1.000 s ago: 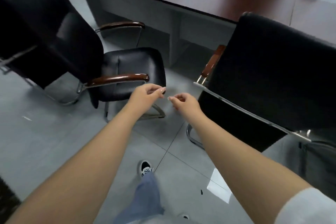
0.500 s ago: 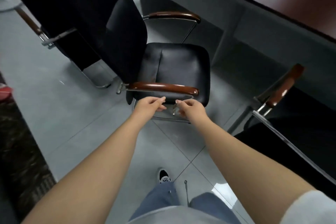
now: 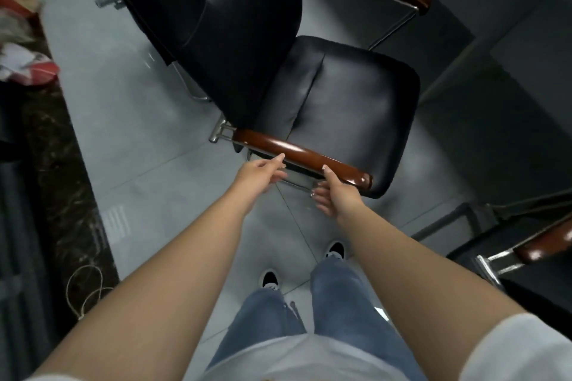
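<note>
black chair [image 3: 340, 108], near wooden armrest [image 3: 305, 158]: just beyond both hands. left hand [image 3: 260, 175]: fingers loosely straight, holding nothing, fingertip at the armrest's edge. right hand [image 3: 335, 195]: half-open, thumb touching the armrest, nothing gripped.

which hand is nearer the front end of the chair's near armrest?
Right. The right hand is just short of the front end of the armrest, thumb at its edge. The left hand is farther back, index fingertip near its middle.
</note>
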The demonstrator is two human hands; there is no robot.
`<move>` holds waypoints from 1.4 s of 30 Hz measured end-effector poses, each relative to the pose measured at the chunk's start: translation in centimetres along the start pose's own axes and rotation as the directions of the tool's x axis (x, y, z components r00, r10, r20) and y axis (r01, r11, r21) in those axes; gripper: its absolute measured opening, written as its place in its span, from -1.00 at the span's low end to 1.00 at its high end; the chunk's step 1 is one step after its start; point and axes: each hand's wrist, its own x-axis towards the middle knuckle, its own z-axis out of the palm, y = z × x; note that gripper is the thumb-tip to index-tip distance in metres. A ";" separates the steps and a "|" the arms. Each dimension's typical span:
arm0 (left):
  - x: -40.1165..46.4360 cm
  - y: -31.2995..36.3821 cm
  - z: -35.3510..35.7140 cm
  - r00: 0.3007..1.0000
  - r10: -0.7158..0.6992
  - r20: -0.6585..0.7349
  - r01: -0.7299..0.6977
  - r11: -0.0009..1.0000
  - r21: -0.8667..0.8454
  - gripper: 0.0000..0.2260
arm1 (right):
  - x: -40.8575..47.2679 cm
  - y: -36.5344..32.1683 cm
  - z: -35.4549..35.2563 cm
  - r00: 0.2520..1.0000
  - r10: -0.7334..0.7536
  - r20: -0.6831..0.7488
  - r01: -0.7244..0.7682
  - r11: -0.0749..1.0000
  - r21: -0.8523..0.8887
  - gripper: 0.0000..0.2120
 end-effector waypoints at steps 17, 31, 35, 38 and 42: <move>7.7 -0.3 6.2 0.936 -0.341 0.093 0.338 0.785 -0.520 -0.61 | 6.4 -0.4 0.5 0.979 0.148 0.137 -0.202 0.699 0.686 -0.62; 7.8 0.5 8.6 0.932 -0.332 0.146 0.359 0.785 -0.505 -0.62 | 6.5 -2.4 -1.9 0.989 0.140 0.043 -0.135 0.758 0.638 -0.88; 7.3 1.6 11.9 0.930 -0.328 0.164 0.360 0.735 -0.575 -0.62 | 7.2 -4.2 -5.1 0.992 0.122 0.027 -0.115 0.807 0.579 -0.81; 6.8 2.8 14.8 0.926 -0.335 0.175 0.369 0.698 -0.614 -0.63 | 7.8 -5.6 -8.2 0.994 0.107 -0.004 -0.089 0.841 0.533 -0.67; 6.2 5.1 19.5 0.914 -0.335 0.229 0.399 0.637 -0.659 -0.61 | 9.1 -8.1 -12.5 0.996 0.070 -0.046 -0.038 0.870 0.491 -0.54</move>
